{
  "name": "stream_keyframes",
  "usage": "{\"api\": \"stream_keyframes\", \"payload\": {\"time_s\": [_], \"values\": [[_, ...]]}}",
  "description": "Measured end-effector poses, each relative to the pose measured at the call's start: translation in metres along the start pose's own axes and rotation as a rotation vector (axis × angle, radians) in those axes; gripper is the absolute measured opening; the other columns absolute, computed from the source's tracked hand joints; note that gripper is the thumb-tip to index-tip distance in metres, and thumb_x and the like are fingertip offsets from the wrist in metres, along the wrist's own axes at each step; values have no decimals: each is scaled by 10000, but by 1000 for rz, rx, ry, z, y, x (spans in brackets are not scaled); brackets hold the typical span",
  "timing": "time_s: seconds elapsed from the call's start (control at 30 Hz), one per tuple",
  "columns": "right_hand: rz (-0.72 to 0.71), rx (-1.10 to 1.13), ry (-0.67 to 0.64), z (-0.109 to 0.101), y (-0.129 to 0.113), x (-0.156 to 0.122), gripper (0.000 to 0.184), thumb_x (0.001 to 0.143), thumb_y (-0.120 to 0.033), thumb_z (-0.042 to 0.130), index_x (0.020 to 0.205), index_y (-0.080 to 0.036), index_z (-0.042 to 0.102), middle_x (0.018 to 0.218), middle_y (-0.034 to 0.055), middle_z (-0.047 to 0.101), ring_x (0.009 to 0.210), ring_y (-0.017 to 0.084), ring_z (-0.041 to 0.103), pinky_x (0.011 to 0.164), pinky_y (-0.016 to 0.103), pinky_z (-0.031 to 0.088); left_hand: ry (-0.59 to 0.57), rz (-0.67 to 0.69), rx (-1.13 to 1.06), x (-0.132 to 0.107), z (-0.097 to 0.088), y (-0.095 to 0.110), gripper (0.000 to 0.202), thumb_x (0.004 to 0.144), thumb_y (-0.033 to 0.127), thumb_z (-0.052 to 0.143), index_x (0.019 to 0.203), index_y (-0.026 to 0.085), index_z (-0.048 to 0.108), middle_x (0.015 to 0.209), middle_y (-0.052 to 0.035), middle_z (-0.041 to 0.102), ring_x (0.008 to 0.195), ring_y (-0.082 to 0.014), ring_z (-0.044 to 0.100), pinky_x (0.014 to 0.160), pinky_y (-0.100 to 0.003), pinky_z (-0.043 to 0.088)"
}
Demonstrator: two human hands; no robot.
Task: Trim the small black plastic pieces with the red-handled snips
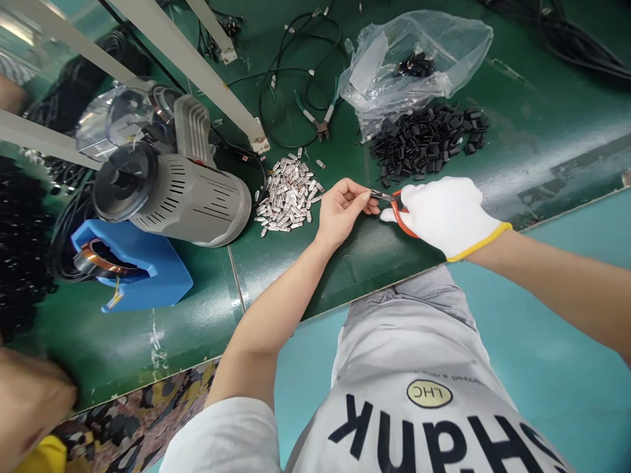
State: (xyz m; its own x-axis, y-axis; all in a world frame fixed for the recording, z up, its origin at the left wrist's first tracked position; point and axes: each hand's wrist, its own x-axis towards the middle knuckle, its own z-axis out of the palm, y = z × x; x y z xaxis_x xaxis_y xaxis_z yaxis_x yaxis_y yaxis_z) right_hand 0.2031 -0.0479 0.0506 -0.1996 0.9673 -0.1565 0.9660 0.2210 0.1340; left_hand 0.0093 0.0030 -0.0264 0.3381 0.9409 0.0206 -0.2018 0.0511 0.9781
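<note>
My bare left hand (pixel 344 211) pinches a tiny part at its fingertips, too small to name, just above the green bench. My right hand (pixel 444 211), in a white glove with a yellow cuff, grips red-handled pliers (pixel 398 215) whose jaws meet that part. A pile of small silver metal pieces (pixel 290 192) lies just left of my left hand. A heap of small black plastic pieces (pixel 428 136) lies beyond my right hand.
A grey machine (pixel 177 190) sits at left beside a blue holder with tape rolls (pixel 133 269). A clear plastic bag (pixel 414 62), a second pair of pliers (pixel 320 121) and black cables (pixel 296 72) lie farther back. Another person's arm shows at bottom left (pixel 29 401).
</note>
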Motion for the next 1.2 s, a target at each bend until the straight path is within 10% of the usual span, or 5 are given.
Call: {"api": "stream_keyframes", "payload": {"time_s": [0.27,0.8,1.2], "values": [[-21,-12,-90,-19,-2,7,518,1041,-546,358,974,-122,647,847,183,707,861,369,706,634,336,215,32,-96,-124,-2,2,7,369,814,453,848,861,172,614,771,-29,741,677,-145,723,694,-278,570],[-111,65,138,32,15,19,696,993,-736,346,1017,-160,735,818,157,734,765,295,662,638,341,219,45,-359,-395,-3,9,13,301,832,262,790,749,170,516,679,33,625,591,-69,614,644,-222,512],[-120,309,4,27,15,13,647,967,-754,371,882,-234,747,770,68,739,691,228,635,616,319,304,101,45,5,-13,17,18,440,821,573,806,886,206,573,760,7,689,663,-114,681,695,-267,559]]}}
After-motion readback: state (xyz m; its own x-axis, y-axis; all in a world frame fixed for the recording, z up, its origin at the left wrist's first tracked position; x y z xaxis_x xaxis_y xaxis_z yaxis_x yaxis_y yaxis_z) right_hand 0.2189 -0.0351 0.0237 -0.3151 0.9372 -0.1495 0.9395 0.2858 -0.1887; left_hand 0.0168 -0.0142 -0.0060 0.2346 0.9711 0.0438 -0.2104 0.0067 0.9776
